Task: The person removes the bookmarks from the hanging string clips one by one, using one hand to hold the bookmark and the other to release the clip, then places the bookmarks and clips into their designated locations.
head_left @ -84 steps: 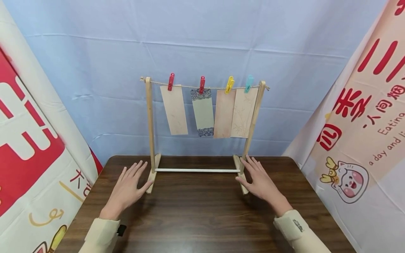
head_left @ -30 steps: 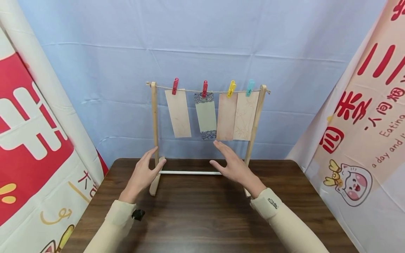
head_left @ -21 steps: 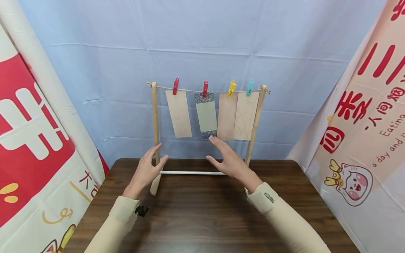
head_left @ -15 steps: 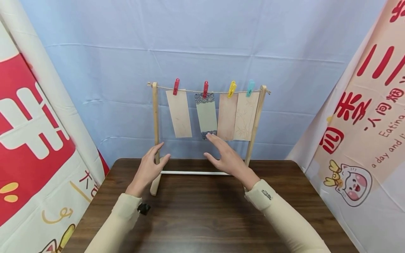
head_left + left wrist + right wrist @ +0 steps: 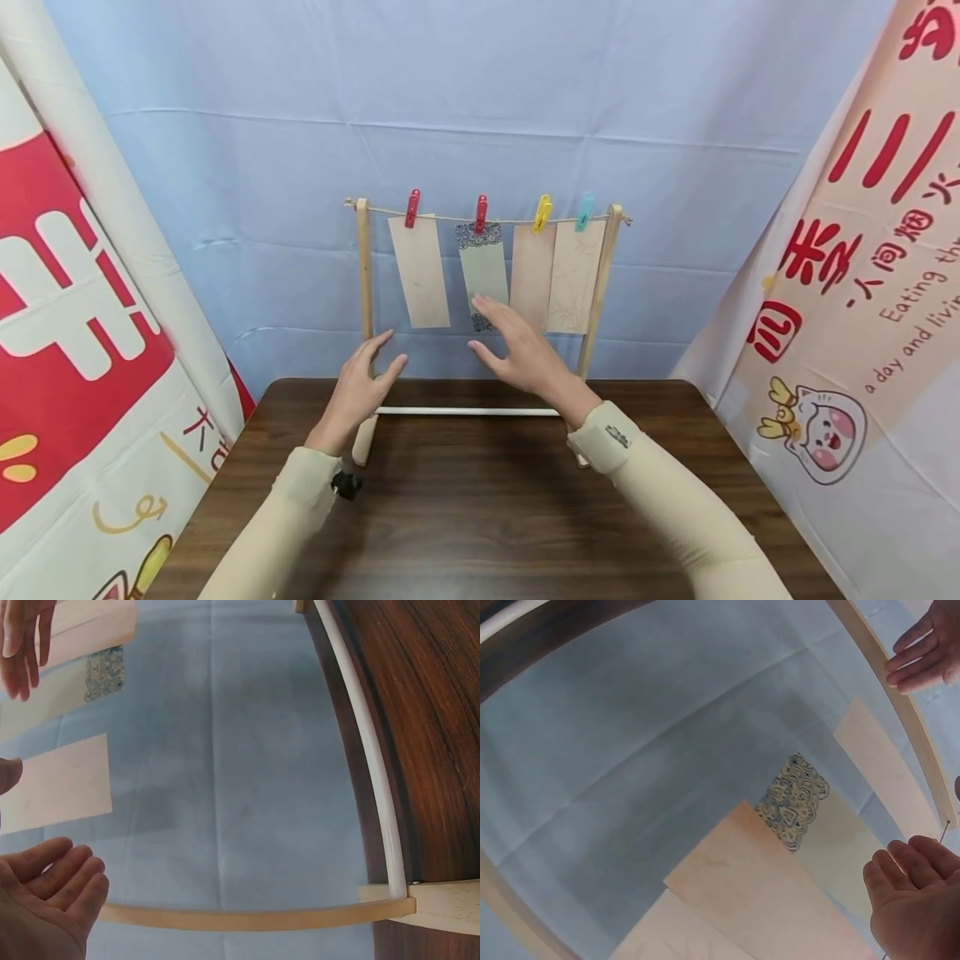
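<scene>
The pale green rectangular paper card with blue patterned end bands (image 5: 483, 268) hung 2nd from the left on the thin beige twine (image 5: 442, 218), slightly tilted, its top secured by 1 red plastic clip (image 5: 481, 214). By its look, the card was light, thin and moderately stiff, liable to crease or tear if dragged against the clip. Its surface appeared matte, offering adequate friction. The suitable grip points were judged to be the 2 long edges for the card, held lightly, and the upper arms for the clip, squeezed to release.

The right hand (image 5: 517, 346) overlapped the card's lower part in the head view; contact could not be determined. Its fingers lay together and extended, thumb apart, with nothing between them. The left hand (image 5: 356, 392) was near the left light-wood post (image 5: 365, 275), fingers extended, thumb apart, holding nothing; whether it touched the post could not be determined.

On the left hung 1 plain cream paper card (image 5: 420, 275); on the right, 1 pinkish-beige paper card (image 5: 533, 271) and 1 cream paper card with a faint plant print (image 5: 576, 279). A white round rod (image 5: 465, 412) spanned the stand's base above the dark brown wood-grain table (image 5: 465, 517).
</scene>
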`<state>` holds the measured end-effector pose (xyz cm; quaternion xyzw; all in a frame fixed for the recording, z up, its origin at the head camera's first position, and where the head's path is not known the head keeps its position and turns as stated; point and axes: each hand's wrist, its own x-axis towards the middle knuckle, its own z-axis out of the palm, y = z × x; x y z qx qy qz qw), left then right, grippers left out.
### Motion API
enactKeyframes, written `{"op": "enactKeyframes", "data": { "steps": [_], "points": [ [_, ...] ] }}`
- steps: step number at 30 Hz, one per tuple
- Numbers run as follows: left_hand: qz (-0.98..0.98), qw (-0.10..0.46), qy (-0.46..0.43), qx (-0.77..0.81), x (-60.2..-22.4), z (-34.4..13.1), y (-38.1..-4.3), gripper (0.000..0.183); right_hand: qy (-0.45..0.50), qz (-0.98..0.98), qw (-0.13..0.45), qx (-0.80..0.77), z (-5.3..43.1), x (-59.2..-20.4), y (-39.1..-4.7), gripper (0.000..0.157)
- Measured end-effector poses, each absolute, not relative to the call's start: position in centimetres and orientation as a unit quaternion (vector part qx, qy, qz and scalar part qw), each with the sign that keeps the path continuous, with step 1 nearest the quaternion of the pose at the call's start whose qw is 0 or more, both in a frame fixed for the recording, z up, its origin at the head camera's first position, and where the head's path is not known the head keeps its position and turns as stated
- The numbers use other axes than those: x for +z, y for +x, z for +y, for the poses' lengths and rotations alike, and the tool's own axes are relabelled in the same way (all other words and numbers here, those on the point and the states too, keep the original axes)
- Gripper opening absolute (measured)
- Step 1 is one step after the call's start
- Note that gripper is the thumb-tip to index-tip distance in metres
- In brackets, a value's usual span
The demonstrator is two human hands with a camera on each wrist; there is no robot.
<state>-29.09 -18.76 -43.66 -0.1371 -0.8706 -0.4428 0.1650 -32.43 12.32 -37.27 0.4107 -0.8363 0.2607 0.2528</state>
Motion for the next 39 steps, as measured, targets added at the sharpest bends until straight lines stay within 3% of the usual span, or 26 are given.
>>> {"op": "enactKeyframes", "data": {
  "steps": [10, 25, 39],
  "points": [
    [-0.866, 0.164, -0.135, -0.453, -42.9, -18.8, -29.9, 0.069, 0.444, -0.803, 0.296, 0.267, 10.8, -34.7, -32.8, 0.065],
    [-0.857, 0.166, -0.129, -0.471, -42.1, -18.6, -30.5, 0.062, 0.45, -0.801, 0.311, 0.243, 9.4, -31.0, -33.4, 0.065],
    [-0.844, 0.151, -0.14, -0.496, -41.7, -18.1, -32.0, 0.069, 0.457, -0.799, 0.325, 0.218, 7.4, -27.2, -34.1, 0.063]
  ]
}}
